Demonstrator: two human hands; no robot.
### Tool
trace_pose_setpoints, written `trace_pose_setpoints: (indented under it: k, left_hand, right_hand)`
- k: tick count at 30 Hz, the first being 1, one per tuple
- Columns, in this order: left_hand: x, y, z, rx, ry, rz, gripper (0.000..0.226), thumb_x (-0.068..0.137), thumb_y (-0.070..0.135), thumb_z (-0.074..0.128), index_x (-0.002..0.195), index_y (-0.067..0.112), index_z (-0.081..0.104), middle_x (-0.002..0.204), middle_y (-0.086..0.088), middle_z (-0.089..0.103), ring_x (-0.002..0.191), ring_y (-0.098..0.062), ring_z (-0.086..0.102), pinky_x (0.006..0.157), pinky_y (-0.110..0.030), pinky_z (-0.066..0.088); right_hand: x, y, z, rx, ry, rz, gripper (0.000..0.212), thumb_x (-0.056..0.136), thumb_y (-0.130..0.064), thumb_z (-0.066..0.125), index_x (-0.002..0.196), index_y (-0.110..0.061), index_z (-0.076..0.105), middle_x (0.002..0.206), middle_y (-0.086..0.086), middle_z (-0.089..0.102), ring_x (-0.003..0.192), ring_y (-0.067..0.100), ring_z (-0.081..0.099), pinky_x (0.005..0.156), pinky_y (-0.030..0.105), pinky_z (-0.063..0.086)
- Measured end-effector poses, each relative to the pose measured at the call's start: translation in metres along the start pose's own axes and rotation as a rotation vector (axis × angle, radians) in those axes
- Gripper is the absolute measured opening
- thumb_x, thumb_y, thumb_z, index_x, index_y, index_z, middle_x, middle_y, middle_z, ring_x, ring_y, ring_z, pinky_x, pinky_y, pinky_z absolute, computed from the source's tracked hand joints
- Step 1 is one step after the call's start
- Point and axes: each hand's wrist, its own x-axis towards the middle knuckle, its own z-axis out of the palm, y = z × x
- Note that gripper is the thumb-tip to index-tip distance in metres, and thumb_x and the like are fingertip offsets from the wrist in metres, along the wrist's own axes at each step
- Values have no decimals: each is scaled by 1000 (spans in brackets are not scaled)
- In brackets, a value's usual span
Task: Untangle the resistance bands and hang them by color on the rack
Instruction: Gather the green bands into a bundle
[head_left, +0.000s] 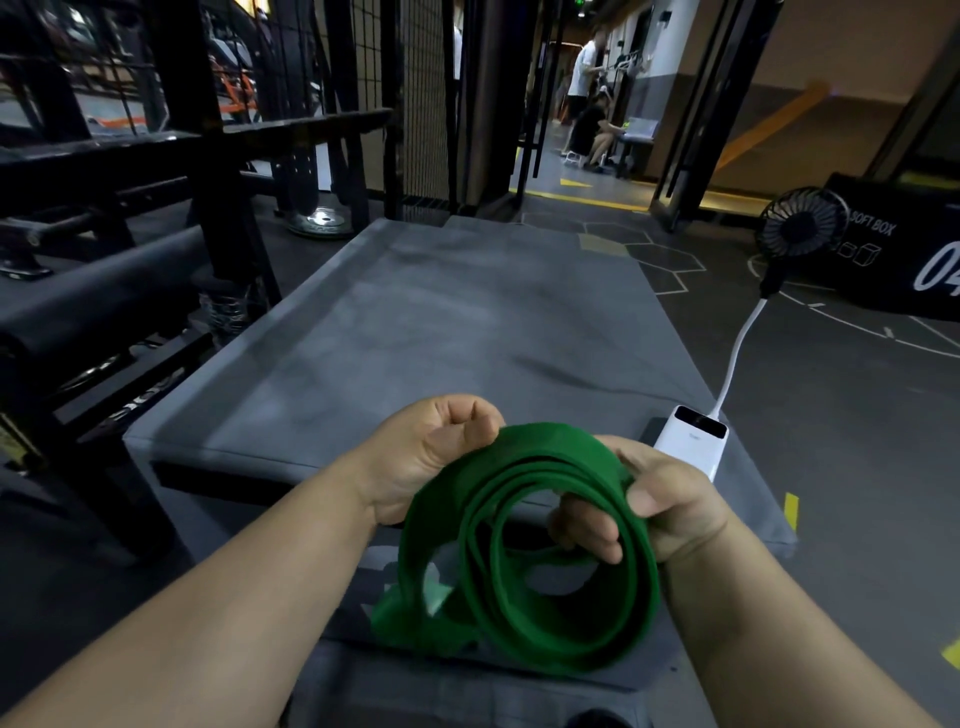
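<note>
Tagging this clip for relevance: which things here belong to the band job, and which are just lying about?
Job: coiled green rubber resistance band; left hand; right hand.
Lying about: white rectangular power bank; small black fan; grey padded platform.

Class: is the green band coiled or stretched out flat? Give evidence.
Coiled: the green band loops round several times, held by left hand and right hand.

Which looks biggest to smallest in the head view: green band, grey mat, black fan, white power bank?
1. Grey mat.
2. Green band, helped by being nearest the camera.
3. Black fan and white power bank look alike; the fan stands farther off, so no ranking.
</note>
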Motion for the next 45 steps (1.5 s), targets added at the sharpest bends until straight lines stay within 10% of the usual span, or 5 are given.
trace_pose_setpoints:
  k: [12,22,32,37,45]
  left_hand:
    - [-4,-12,20,318,214,-235,89,53,81,37,118,25,60,123,4,62,122,-15,52,111,-33,35]
    - [-12,-22,19,186,-23,-60,85,47,72,80,120,34,56,119,16,67,119,-5,57,98,-25,46]
    - [-8,-1,26,-173,90,109,23,47,29,82,68,20,78,65,2,69,59,-10,67,52,-19,52]
    - [-9,4,24,-316,-143,168,23,82,36,60,89,20,76,74,5,70,67,-11,68,63,-21,54]
    - [-3,-23,23,-83,109,-42,50,61,46,80,102,18,74,110,-14,70,95,-23,68,83,-38,55]
  right_hand:
    - [-5,-11,-6,96,184,-152,36,81,-19,66,112,-1,65,96,13,71,66,15,69,64,28,57]
    - [-1,-14,16,60,555,-317,51,40,-37,93,76,-6,74,55,0,56,57,21,64,57,31,55]
    - [3,-6,5,62,413,-178,67,57,-52,87,110,-14,73,64,9,64,43,12,53,45,20,45]
    - [2,-6,-5,89,22,-97,76,88,-33,69,150,-12,30,126,20,58,79,8,64,67,22,52]
    - [5,-9,-9,266,163,-258,32,90,-14,62,119,-1,57,94,6,66,84,16,60,76,24,41]
